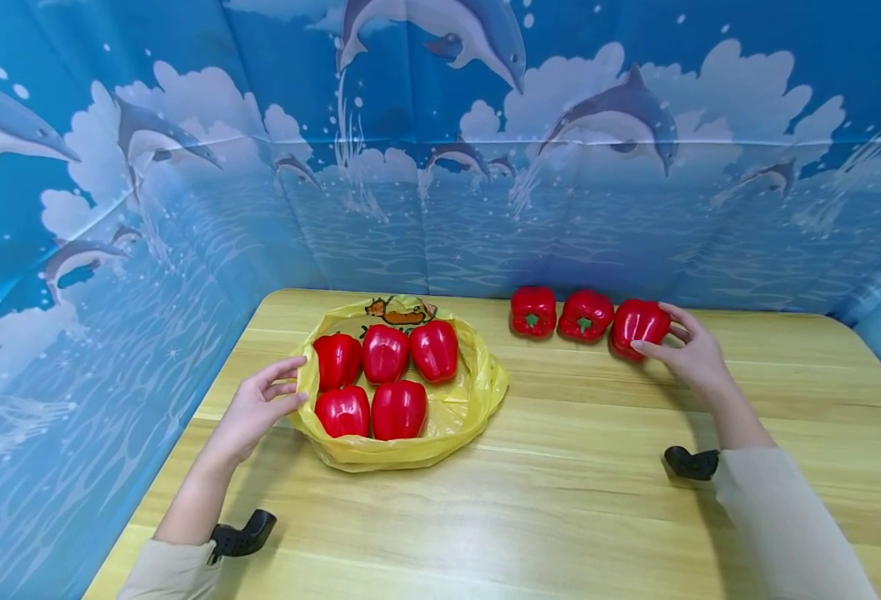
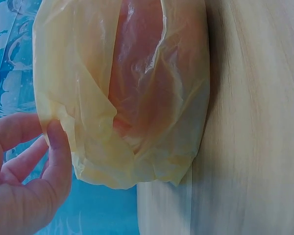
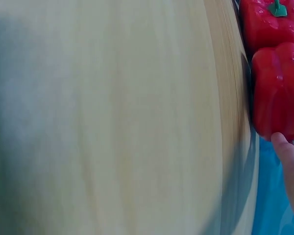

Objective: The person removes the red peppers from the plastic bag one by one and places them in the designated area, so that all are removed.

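One edge of the yellow bag [image 1: 410, 455] holding five peppers [image 1: 400, 410] is what our left hand [image 1: 260, 408] is pinching; by slackening, we are risking its sagging. Past two peppers [image 1: 587, 313], we are gripping the end pepper [image 1: 635, 325] with our right hand [image 1: 698, 357], its glossy skin possibly slipping.

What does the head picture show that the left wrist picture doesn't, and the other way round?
Only the head view: five peppers seen uncovered inside the yellow bag, three more peppers in a row, and the right hand holding the rightmost pepper.
Only the left wrist view: a close-up of the bag's outer side, with red showing through.
Both: the left hand pinching the bag's edge, the wooden table and the blue backdrop.
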A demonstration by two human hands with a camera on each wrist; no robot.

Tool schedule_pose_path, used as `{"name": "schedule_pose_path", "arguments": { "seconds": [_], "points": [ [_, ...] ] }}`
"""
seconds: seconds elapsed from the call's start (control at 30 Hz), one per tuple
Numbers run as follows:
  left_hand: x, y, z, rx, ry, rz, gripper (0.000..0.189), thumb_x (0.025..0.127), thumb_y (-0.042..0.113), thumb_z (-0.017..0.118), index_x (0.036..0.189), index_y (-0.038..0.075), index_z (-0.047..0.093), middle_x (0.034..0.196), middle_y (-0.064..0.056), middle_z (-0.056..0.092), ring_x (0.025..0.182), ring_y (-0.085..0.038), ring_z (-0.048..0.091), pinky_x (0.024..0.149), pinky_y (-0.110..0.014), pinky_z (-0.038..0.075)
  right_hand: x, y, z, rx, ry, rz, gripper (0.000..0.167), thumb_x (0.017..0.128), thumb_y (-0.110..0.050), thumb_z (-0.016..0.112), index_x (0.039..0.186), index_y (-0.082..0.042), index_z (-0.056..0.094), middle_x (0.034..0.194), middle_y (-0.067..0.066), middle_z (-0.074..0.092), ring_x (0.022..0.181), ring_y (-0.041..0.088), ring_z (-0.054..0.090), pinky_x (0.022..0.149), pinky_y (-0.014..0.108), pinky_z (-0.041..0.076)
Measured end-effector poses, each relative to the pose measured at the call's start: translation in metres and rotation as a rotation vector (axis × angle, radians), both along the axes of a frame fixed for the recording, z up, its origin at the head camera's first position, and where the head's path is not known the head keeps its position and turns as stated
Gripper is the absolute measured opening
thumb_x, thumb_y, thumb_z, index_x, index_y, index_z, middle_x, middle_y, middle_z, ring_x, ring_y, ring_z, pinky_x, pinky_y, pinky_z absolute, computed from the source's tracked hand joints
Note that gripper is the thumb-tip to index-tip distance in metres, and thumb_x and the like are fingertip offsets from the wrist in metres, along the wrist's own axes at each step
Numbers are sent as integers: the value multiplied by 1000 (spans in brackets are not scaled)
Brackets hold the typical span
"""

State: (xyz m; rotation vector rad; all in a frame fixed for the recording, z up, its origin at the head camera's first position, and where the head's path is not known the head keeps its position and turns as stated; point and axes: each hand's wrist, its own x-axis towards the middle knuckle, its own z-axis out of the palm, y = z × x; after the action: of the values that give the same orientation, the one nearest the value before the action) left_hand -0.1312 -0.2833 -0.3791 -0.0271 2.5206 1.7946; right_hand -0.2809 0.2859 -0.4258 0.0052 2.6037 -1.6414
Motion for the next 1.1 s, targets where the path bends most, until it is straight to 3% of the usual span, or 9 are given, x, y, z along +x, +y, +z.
{"name": "schedule_pose_path", "arguments": {
  "seconds": [0.1,0.2,0.3,0.77,1.1],
  "points": [
    [0,-1,-1,2,4,1,54,88,1,59,138,-2,39,131,-23,37,112,-34,44,77,-17,48,-3,-2,-1,34,5,-4,84,80,-43,70,148,-33,21,151,20,16,134,43,18,86,34,49],
    [0,-1,-2,5,9,-2,54,88,0,59,138,-3,39,131,-24,37,111,-34,44,77,-18,48,-6,-2,-1,39,6,-8,87,79,-44,70,149,-32,20,152,20,15,135,42,17,95,51,40],
    [0,-1,-3,4,12,-4,54,88,0,59,138,-3,39,131,-24,37,112,-35,44,78,-18,48,-9,-2,-2,44,16,-12,88,79,-44,70,149,-30,19,152,19,14,135,42,17,97,57,35],
    [2,-3,-7,7,10,7,54,88,1,60,137,-2,40,130,-23,38,108,-28,47,78,-18,48,-15,-8,-2,78,67,-28,87,82,-39,69,150,-20,18,152,21,12,135,43,17,97,59,33],
    [2,-2,-8,12,12,6,55,88,0,60,138,-2,39,130,-23,38,108,-28,47,78,-18,49,-7,-2,6,98,81,-28,88,82,-43,67,150,-20,17,153,18,10,136,41,17,96,59,34]
  ]
}}
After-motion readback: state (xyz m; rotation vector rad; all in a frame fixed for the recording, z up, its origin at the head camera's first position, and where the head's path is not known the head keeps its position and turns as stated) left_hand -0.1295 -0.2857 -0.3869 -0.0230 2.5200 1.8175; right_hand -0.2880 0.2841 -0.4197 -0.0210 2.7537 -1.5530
